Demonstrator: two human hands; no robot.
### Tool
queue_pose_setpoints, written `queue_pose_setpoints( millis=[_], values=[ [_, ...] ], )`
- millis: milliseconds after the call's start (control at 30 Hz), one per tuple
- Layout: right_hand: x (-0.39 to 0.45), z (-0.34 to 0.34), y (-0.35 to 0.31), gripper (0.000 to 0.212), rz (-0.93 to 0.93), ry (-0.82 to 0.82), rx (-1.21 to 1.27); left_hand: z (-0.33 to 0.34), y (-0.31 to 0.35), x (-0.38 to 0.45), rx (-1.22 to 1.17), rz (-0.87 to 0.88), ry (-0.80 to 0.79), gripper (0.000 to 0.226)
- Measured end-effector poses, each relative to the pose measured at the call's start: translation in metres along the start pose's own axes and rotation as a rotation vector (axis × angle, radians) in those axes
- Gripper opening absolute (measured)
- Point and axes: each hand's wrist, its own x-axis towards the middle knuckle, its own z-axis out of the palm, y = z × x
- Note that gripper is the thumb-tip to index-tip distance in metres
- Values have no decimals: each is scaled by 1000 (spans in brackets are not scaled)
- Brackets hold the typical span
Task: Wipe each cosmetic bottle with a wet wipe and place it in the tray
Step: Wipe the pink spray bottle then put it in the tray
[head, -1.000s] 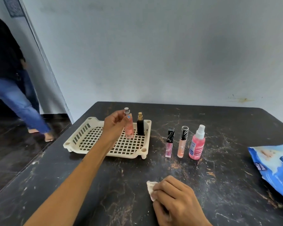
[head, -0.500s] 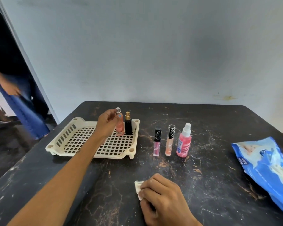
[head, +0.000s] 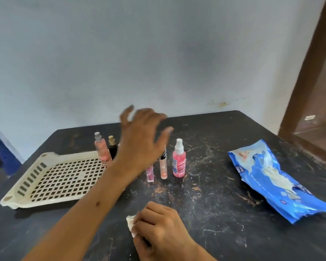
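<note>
Cream tray [head: 51, 178] holds two bottles [head: 102, 149], three more [head: 178, 160] wait on the desk [head: 224, 204]; left hand [head: 141, 140] spread empty, right hand [head: 158, 228] clutching the wipe [head: 130, 222].

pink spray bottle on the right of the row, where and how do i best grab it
Probably pinch the pink spray bottle round its upright body below the white nozzle, coming from its open right or front side; the peach gloss tube stands close on its left.

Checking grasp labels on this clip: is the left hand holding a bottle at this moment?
No. The left hand is open with fingers spread above the table, holding nothing, and the peach bottle stands in the tray.
</note>
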Motion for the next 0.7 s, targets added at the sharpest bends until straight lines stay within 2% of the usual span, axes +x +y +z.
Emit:
queue_pose_setpoints(
  millis=[33,100,167,267,400,533,633,700],
  values=[
    [0,0,1,13,2,13,-10,8,13,4,100,25,-175,40],
    [1,0,1,14,12,40,-36,24,28,8,262,34,-410,42],
    [2,0,2,18,17,75,-49,32,35,13,332,4,-540,39],
    [3,-2,2,15,22,100,-43,36,38,17,313,-43,-623,32],
    [3,-4,2,10,88,112,-15,30,44,18,159,-118,-569,26],
    [3,-7,7,11,255,187,-12,-3,41,11,-18,-145,-338,22],
    [4,-11,9,12,391,189,-16,-39,34,6,-263,-216,-216,20],
    [4,-13,9,13,422,187,-18,-60,26,0,-453,-315,-234,18]
  ],
)
